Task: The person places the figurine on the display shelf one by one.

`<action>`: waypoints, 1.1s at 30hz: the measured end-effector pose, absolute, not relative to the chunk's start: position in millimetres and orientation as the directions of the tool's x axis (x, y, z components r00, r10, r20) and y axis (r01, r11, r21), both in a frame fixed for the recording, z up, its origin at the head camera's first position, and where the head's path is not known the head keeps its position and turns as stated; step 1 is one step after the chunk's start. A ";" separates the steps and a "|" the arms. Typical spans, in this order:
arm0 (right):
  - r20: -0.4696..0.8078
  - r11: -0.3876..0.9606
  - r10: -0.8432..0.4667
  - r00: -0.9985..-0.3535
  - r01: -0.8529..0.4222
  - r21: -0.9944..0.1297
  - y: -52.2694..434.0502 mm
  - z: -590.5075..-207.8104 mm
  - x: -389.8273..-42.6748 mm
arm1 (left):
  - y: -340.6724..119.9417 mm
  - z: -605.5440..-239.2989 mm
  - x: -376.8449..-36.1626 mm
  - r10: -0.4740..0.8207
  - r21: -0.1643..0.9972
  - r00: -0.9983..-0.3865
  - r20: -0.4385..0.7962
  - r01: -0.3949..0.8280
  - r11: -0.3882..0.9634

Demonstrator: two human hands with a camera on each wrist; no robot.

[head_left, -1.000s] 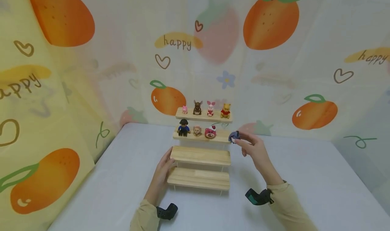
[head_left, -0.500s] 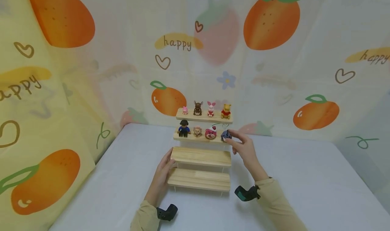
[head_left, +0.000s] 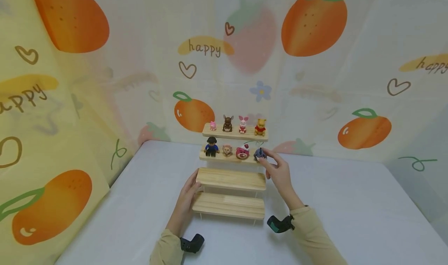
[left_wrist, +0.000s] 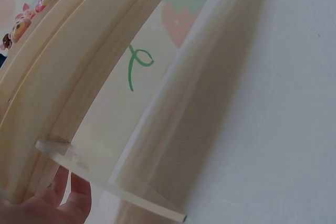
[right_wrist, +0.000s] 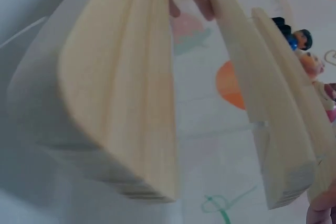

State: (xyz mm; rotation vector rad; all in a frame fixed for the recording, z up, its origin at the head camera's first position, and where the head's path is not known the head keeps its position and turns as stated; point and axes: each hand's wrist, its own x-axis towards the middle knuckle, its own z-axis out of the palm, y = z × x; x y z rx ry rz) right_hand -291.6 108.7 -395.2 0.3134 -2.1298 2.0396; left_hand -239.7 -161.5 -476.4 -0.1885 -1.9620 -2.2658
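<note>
Just at right hand [head_left: 278, 171] fingertips — grey figure [head_left: 259, 154] (shelf)

Head camera looks forward and down over both hands, wrist cameras very near the wooden tiered shelf [head_left: 231, 178], each from its own hand's side, shelf shared by all.

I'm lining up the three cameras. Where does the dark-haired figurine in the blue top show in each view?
Head: dark-haired figurine in the blue top, left end of second tier.
Left wrist: not identifiable; the figures at top left are too small.
Right wrist: upper right, past the plank edges.
Shared landmark: stepped wooden shelf.
</note>
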 end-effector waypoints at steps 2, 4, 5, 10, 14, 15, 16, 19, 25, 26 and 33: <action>0.313 0.053 -0.025 -0.949 -0.314 -0.948 106.8 -392.3 -287.4 | -160.7 -476.5 -239.9 -0.029 0.974 -0.984 0.177 0.180 -0.139; 0.356 0.062 -0.026 -0.934 -0.357 -0.932 105.0 -389.4 -283.3 | -160.1 -476.5 -240.0 -0.028 0.974 -0.984 0.174 0.176 -0.141; 0.370 0.064 -0.028 -0.929 -0.371 -0.926 104.1 -388.1 -281.6 | -159.7 -476.3 -239.9 -0.033 0.975 -0.985 0.167 0.170 -0.146; 0.395 0.072 -0.034 -0.918 -0.396 -0.915 102.1 -388.0 -280.2 | -159.4 -475.7 -240.2 -0.033 0.975 -0.986 0.162 0.166 -0.149; 0.394 0.089 -0.044 -0.918 -0.396 -0.914 101.0 -387.0 -279.6 | -160.4 -476.2 -240.1 -0.038 0.976 -0.986 0.162 0.165 -0.139; 0.392 0.095 -0.046 -0.919 -0.394 -0.914 100.9 -387.2 -279.6 | -160.8 -476.3 -239.9 -0.039 0.977 -0.987 0.157 0.161 -0.138; 0.386 0.098 -0.051 -0.921 -0.390 -0.916 100.8 -387.4 -279.2 | -161.3 -476.4 -239.9 -0.037 0.977 -0.987 0.160 0.163 -0.136; 0.372 0.118 -0.047 -0.927 -0.375 -0.920 102.0 -388.4 -276.2 | -164.0 -476.2 -239.9 -0.018 0.978 -0.987 0.159 0.160 -0.134; 0.343 0.192 0.019 -0.939 -0.333 -0.923 114.3 -390.4 -262.6 | -173.1 -474.0 -240.9 0.056 0.977 -0.982 0.178 0.170 -0.127; 0.339 0.198 0.023 -0.940 -0.328 -0.924 117.3 -390.7 -260.8 | -175.1 -473.4 -241.5 0.070 0.980 -0.983 0.171 0.163 -0.111; 0.280 0.305 -0.044 -0.959 -0.280 -0.910 137.2 -391.3 -257.4 | -189.7 -466.8 -250.7 0.125 0.992 -0.988 0.089 0.099 0.078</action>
